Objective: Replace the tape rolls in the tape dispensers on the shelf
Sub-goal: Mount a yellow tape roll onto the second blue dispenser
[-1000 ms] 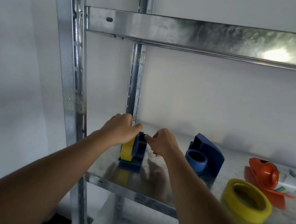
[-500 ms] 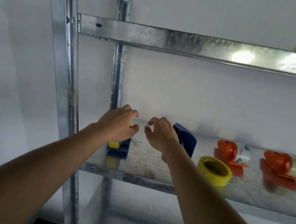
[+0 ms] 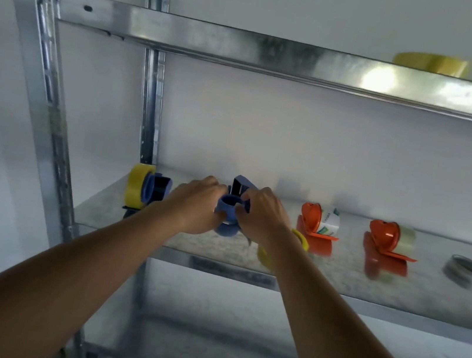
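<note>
A blue tape dispenser [image 3: 155, 189] with a yellow tape roll [image 3: 136, 186] on it stands at the left end of the metal shelf [image 3: 337, 270]. Both hands are on a second, empty blue dispenser [image 3: 232, 206] in the middle. My left hand [image 3: 193, 206] grips its round blue hub from the left. My right hand [image 3: 264, 214] grips its body from the right. A loose yellow tape roll [image 3: 300, 240] lies flat on the shelf, mostly hidden behind my right wrist. Two orange dispensers [image 3: 312, 223] [image 3: 386, 236] with pale tape rolls stand further right.
Two grey rolls [image 3: 466, 271] lie at the shelf's right end. A yellow roll [image 3: 431, 62] sits on the upper shelf [image 3: 249, 48]. Metal uprights [image 3: 45, 105] stand at the left. A white wall is close behind the shelf.
Both hands let go of the left dispenser with the yellow roll and moved right to the second blue dispenser, which they now hold. The view shifted right too.
</note>
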